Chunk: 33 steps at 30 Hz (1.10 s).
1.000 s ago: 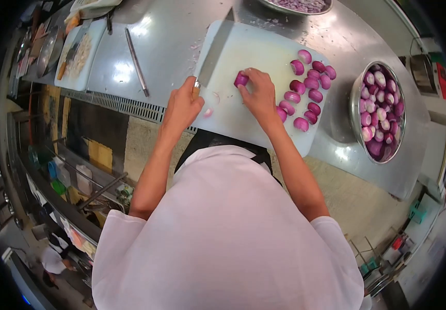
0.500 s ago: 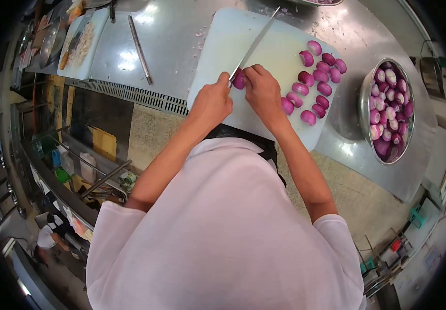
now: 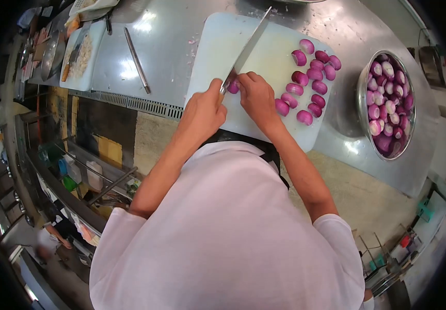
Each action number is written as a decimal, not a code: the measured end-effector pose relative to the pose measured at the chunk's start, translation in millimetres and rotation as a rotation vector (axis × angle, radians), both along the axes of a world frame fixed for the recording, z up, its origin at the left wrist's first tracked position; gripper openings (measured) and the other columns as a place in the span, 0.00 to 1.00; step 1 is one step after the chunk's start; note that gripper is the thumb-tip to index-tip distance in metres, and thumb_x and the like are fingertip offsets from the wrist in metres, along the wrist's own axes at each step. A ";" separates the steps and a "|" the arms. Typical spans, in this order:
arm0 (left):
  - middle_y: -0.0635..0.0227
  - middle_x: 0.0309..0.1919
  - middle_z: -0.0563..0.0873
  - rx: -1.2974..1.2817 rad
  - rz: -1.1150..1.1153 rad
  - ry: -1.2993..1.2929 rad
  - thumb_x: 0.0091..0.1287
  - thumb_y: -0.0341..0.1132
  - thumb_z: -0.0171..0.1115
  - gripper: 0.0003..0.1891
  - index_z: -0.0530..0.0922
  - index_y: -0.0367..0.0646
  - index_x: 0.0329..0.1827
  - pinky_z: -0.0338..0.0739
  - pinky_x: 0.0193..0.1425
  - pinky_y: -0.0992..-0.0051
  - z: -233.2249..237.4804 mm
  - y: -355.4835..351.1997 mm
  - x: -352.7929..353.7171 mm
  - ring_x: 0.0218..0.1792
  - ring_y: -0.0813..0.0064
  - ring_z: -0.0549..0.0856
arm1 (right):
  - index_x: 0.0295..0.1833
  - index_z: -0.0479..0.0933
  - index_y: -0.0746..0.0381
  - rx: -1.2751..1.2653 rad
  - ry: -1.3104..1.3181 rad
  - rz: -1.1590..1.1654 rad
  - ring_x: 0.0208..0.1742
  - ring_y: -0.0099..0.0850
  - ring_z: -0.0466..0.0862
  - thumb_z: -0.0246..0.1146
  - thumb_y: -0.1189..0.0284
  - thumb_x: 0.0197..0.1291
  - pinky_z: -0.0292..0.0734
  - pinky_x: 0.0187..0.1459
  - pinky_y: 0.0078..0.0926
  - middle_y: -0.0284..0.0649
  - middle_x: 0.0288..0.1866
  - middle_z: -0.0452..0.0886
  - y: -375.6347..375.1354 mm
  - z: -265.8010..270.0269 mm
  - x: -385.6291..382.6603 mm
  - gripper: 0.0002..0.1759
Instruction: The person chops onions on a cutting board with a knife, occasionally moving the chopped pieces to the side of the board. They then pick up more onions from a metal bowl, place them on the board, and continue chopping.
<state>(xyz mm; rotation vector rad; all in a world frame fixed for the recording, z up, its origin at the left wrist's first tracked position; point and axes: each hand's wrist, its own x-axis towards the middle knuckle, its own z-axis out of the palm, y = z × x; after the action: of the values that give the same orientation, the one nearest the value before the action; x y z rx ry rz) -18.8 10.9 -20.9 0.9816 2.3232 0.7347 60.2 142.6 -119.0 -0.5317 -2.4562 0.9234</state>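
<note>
My left hand [image 3: 202,112] is closed around the handle of a long kitchen knife [image 3: 249,49], whose blade points away across a white cutting board [image 3: 212,46]. Beside the blade's heel lies a purple-red onion piece [image 3: 234,87] on the board. The fingers of my right hand [image 3: 258,98] are bent and pressed together against this piece, partly covering it. Several peeled red onion halves [image 3: 299,78] are set out in loose rows on the right part of the board.
A steel bowl [image 3: 361,101] full of peeled red onions stands at the right. On the left are a metal rod [image 3: 137,59] and a smaller board [image 3: 96,49] with pale chopped bits and a knife. Another person [image 3: 60,240] is at the lower left.
The view has shifted slightly. The knife blade is tilted so that more of its flat side shows. Both hands stay close to the onion piece.
</note>
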 end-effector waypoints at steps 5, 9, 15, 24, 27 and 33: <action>0.44 0.23 0.80 0.022 -0.004 0.037 0.59 0.24 0.57 0.17 0.68 0.37 0.51 0.72 0.35 0.51 -27.4 12.4 1.2 0.31 0.38 0.82 | 0.39 0.78 0.62 -0.041 0.040 -0.012 0.38 0.45 0.81 0.60 0.81 0.55 0.78 0.38 0.44 0.43 0.33 0.78 -1.1 -0.6 3.7 0.06; 0.44 0.22 0.79 -0.012 -0.011 0.007 0.59 0.24 0.57 0.16 0.67 0.36 0.50 0.72 0.34 0.51 1.3 6.2 2.4 0.30 0.39 0.82 | 0.38 0.78 0.62 -0.015 0.072 -0.031 0.37 0.45 0.81 0.61 0.81 0.55 0.78 0.37 0.43 0.43 0.32 0.78 -2.6 -2.9 3.4 0.06; 0.45 0.22 0.79 -0.026 -0.048 0.061 0.58 0.23 0.57 0.17 0.67 0.36 0.52 0.72 0.34 0.51 -17.4 15.1 -2.1 0.31 0.40 0.83 | 0.36 0.78 0.62 -0.022 0.063 -0.056 0.37 0.45 0.81 0.61 0.80 0.55 0.78 0.36 0.42 0.43 0.31 0.78 -4.4 -4.3 5.3 0.03; 0.45 0.22 0.79 -0.049 -0.062 0.067 0.59 0.23 0.57 0.19 0.67 0.36 0.53 0.72 0.35 0.49 -16.1 13.7 0.2 0.31 0.39 0.83 | 0.36 0.79 0.62 -0.036 0.088 -0.077 0.37 0.44 0.81 0.61 0.81 0.52 0.78 0.36 0.42 0.43 0.32 0.79 -6.0 -6.1 7.7 0.05; 0.45 0.22 0.79 -0.076 -0.045 0.028 0.58 0.23 0.58 0.19 0.66 0.36 0.53 0.72 0.35 0.49 -7.2 4.7 5.5 0.30 0.39 0.82 | 0.36 0.79 0.62 -0.023 0.076 -0.087 0.37 0.44 0.82 0.61 0.81 0.53 0.79 0.37 0.42 0.42 0.32 0.79 -7.2 -8.1 5.9 0.05; 0.46 0.21 0.79 -0.018 -0.059 0.038 0.58 0.23 0.58 0.19 0.66 0.35 0.52 0.71 0.34 0.50 -17.1 13.2 1.8 0.29 0.41 0.82 | 0.35 0.79 0.62 -0.012 0.116 -0.097 0.37 0.44 0.82 0.62 0.81 0.52 0.79 0.36 0.41 0.42 0.31 0.79 -8.0 -11.1 9.1 0.05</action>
<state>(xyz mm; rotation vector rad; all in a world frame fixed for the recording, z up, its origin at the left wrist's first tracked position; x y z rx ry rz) -17.0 24.2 -38.0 1.0601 2.3186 0.6762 69.3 134.6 -130.1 -0.5798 -2.3017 0.9046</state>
